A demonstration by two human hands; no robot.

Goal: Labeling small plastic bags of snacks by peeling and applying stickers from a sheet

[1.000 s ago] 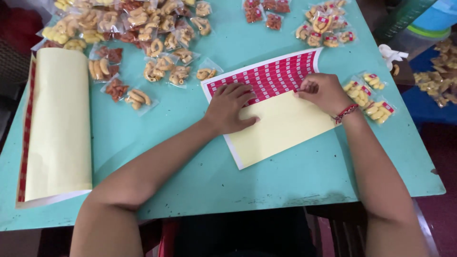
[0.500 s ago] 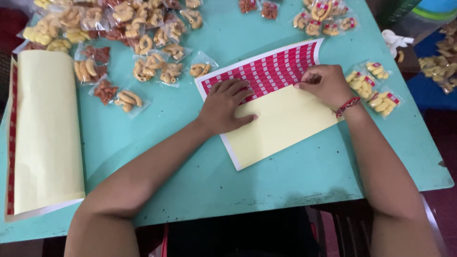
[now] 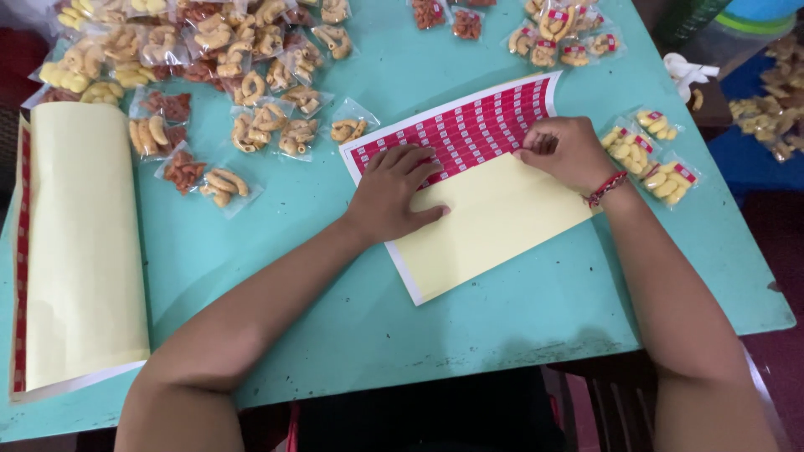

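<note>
On the turquoise tabletop (image 3: 502,318) lie two sticker sheets: one (image 3: 469,134) in the middle, red stickers on its far half and bare yellow backing near, and a second sheet (image 3: 79,251) at the left edge, almost all yellow, its near corner cut off. The left hand (image 3: 394,192) presses flat on the middle sheet, fingers spread, holding nothing. The right hand (image 3: 565,151) has its grip pinched together at the sticker rows; whether a sticker is between the fingertips is too small to tell. Small clear snack bags (image 3: 243,75) crowd the far left, too many and overlapped to count. Three more bags (image 3: 653,155) sit just beside the right wrist.
</note>
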